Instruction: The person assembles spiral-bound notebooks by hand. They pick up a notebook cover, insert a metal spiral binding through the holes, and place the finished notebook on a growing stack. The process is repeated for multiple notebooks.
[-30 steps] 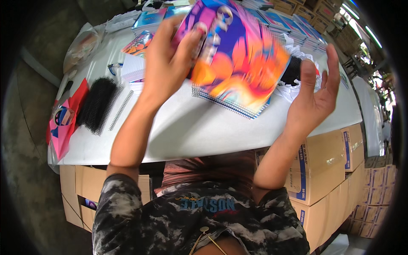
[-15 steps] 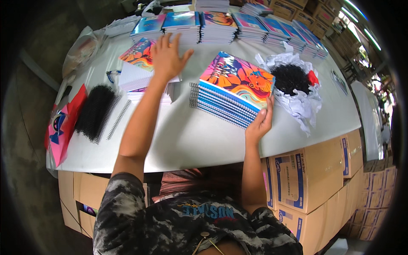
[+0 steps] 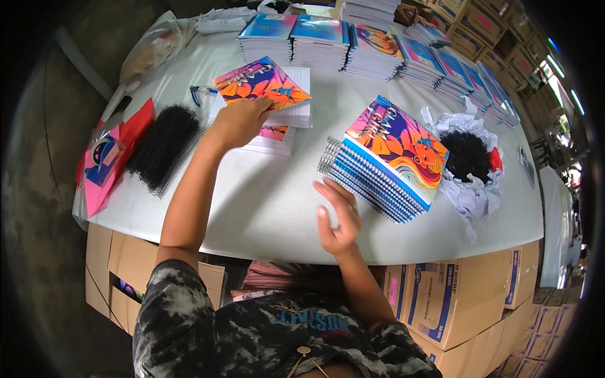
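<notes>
While the left hand (image 3: 242,121) pinches the near corner of a loose glossy cover sheet printed in orange, pink and blue (image 3: 261,83), that sheet lies tilted on a block of unbound white ruled pages (image 3: 296,101) at the far left of the white table (image 3: 252,201). Open with fingers spread, the right hand (image 3: 337,217) holds nothing, just beside 1 slanting stack of spiral-bound notebooks with the same bright cover (image 3: 386,160). 2 heaps of black plastic binding coils are here: 1 at left (image 3: 165,146), 1 on crumpled white paper (image 3: 467,154).
</notes>
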Motion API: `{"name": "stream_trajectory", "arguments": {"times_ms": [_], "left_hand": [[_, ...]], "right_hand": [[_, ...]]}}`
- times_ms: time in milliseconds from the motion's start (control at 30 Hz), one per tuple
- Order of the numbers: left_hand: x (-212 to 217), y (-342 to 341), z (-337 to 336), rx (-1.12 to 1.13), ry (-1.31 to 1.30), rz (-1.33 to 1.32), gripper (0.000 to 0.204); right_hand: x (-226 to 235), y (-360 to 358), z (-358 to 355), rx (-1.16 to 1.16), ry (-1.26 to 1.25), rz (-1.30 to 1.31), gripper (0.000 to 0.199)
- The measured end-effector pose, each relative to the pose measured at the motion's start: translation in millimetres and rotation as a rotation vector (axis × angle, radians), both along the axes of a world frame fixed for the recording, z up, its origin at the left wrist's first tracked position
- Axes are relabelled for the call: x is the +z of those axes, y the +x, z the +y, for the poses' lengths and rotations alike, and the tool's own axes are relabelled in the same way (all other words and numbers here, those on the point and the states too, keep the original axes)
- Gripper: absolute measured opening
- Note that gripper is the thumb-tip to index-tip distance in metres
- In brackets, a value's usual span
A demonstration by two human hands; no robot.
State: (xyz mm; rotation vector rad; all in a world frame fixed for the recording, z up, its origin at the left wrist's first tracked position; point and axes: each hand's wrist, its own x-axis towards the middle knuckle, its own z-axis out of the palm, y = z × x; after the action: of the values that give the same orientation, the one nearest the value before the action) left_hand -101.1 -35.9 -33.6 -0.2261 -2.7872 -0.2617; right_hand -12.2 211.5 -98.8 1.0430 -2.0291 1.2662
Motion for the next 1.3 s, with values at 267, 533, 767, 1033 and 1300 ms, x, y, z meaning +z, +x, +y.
{"name": "stream_trajectory", "arguments": {"times_ms": [267, 533, 767, 1033, 1300], "left_hand": [[45.0, -37.9, 32.7, 0.187, -0.069, -0.343, 0.048], [-23.6, -20.7, 23.9, -0.190, 0.013, 0.010, 0.056], [9.9, 36.1, -18.5, -0.098, 1.192, 0.030, 0.024], [-15.0, 135.3, -3.8, -0.361, 1.894, 0.050, 0.051], [-43.0, -30.8, -170.1, 0.382, 0.415, 0.150, 0.035]], "right_hand": [[-16.4, -67.7, -81.9, -0.071, -0.240, -0.224, 0.051], [-49.5, -74.2, -71.9, 0.076, -0.183, -0.339, 0.038], [-39.7, -69.3, -77.8, 0.537, -0.576, -0.997, 0.037], [-10.1, -57.7, -56.8, 0.835, -0.960, -1.036, 0.051], [-5.9, -62.7, -50.9, 0.448, -0.322, -0.837, 0.023]]}}
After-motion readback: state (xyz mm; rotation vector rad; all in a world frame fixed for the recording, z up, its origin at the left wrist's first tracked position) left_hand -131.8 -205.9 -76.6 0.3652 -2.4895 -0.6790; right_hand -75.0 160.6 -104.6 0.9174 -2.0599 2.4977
